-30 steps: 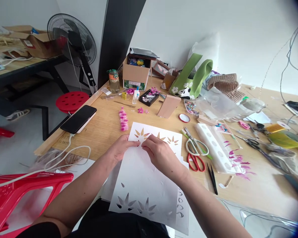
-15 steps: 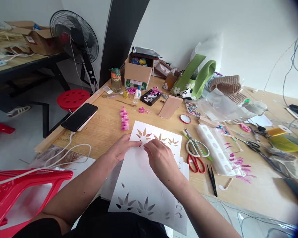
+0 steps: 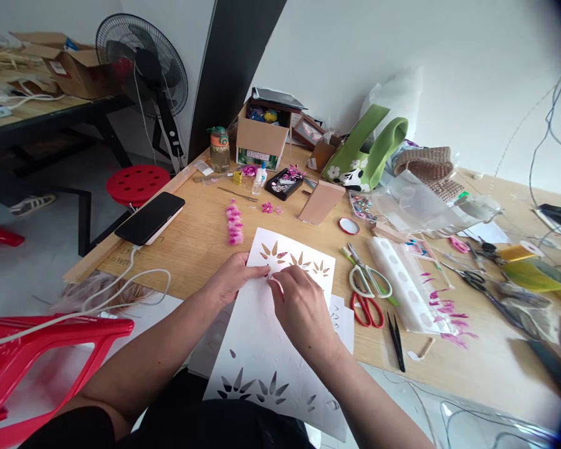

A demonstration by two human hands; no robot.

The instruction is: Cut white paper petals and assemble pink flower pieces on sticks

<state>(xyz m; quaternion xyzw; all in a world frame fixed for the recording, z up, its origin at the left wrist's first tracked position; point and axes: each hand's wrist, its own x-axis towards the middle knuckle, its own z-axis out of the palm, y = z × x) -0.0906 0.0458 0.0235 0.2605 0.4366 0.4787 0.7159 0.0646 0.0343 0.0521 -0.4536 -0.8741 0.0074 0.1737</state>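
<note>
A white sheet with leaf-shaped cut-outs [image 3: 257, 330] is tilted in front of me, its lower end near my lap. My left hand [image 3: 231, 275] grips its left edge, thumb on top and fingers underneath. Over the sheet's upper part, my right hand [image 3: 302, 305] is closed, thumb and fingertips pinched near the left thumb; whatever sits between them is too small to make out. More white paper with cut shapes [image 3: 345, 315] lies partly under the sheet. To the right are white-handled scissors [image 3: 365, 280], red-handled scissors [image 3: 368, 310] and black tweezers [image 3: 396, 343].
A phone [image 3: 150, 218] with a white cable lies at the table's left edge. Beyond the sheet are a fuzzy pink strip [image 3: 234, 222], glue bottle [image 3: 258, 179], black tray [image 3: 285, 183], wooden block [image 3: 321, 202] and green bag [image 3: 359, 149]. A red chair [image 3: 107, 340] stands at left.
The sheet's upper right corner has shifted left and down, and the paper beneath shows more. My right hand has lowered slightly, still pinched; the left keeps its grip.
</note>
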